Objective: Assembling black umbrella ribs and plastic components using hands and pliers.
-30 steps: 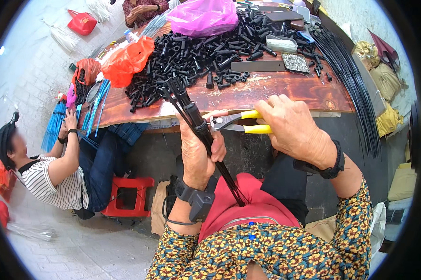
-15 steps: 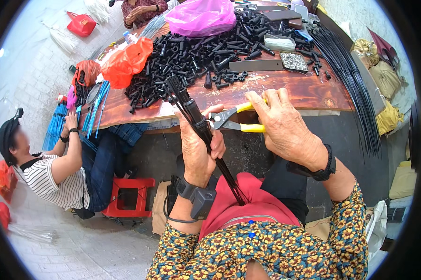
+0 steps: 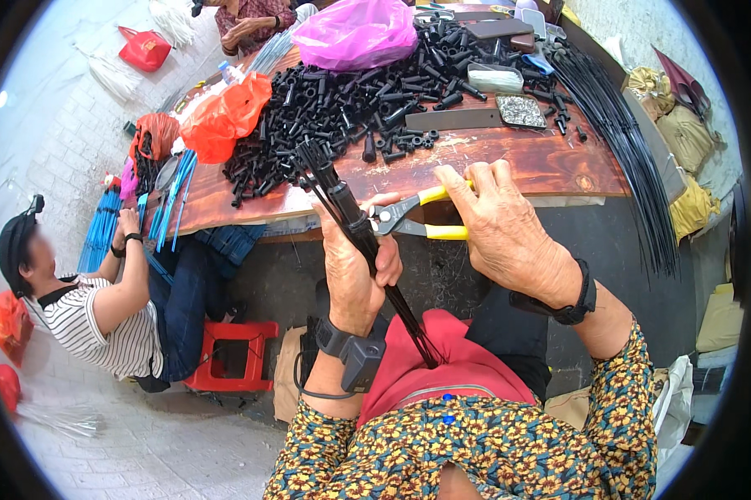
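My left hand (image 3: 352, 267) is wrapped round a bundle of thin black rods (image 3: 404, 321), which slants from my lap up toward the table edge. Black fittings (image 3: 339, 193) are clustered at the bundle's upper end. My right hand (image 3: 513, 233) grips a pair of pliers (image 3: 442, 231) with yellow handles, spread apart. The pliers' jaws are at the bundle, beside my left fingers; what exactly they bite on is too small to tell.
A wooden table (image 3: 550, 162) bears a heap of black tubular parts (image 3: 350, 100), a pink bag (image 3: 354, 37), an orange bag (image 3: 225, 117) and a tray of small metal pieces (image 3: 522, 111). Long black rods (image 3: 625, 150) overhang its right side. A co-worker (image 3: 100, 308) sits at left near a red stool (image 3: 232, 354).
Both hands, the rod bundle and the pliers stay in nearly the same place. The whole view has shifted very slightly.
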{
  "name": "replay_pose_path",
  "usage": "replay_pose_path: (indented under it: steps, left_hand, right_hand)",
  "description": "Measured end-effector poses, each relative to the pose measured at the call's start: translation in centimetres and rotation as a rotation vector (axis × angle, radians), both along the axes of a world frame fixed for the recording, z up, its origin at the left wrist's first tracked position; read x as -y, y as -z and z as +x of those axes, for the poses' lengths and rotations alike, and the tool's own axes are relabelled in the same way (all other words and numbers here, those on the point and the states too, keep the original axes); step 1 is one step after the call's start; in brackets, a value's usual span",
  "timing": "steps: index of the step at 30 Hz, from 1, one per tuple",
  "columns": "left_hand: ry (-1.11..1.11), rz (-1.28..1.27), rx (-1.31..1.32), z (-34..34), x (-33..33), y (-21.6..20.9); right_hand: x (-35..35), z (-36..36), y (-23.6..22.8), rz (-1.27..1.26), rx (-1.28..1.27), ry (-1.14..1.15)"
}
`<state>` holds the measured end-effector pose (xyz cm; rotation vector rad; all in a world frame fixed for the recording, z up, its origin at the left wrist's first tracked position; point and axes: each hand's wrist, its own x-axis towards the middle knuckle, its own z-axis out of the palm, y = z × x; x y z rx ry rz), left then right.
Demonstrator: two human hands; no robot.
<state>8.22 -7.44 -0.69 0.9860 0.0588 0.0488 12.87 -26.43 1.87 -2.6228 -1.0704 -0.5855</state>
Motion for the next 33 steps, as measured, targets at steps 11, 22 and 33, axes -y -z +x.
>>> replay_pose_path:
  steps: [11,22,33]
  left_hand:
    - [-0.014,-0.014,-0.010,-0.2,0.0,0.0]
    - [-0.035,0.076,-0.052,0.2,-0.2,0.4]
    - [-0.029,0.005,-0.046,-0.2,-0.7,-0.1]
  right_hand:
    - [0.1,-0.8,-1.7,-0.081,0.057,0.020]
    - [-1.3,-3.4,-1.3,-0.194,-0.029,0.225]
    - [0.2,-2.0,-0.2,0.020,-0.030,0.039]
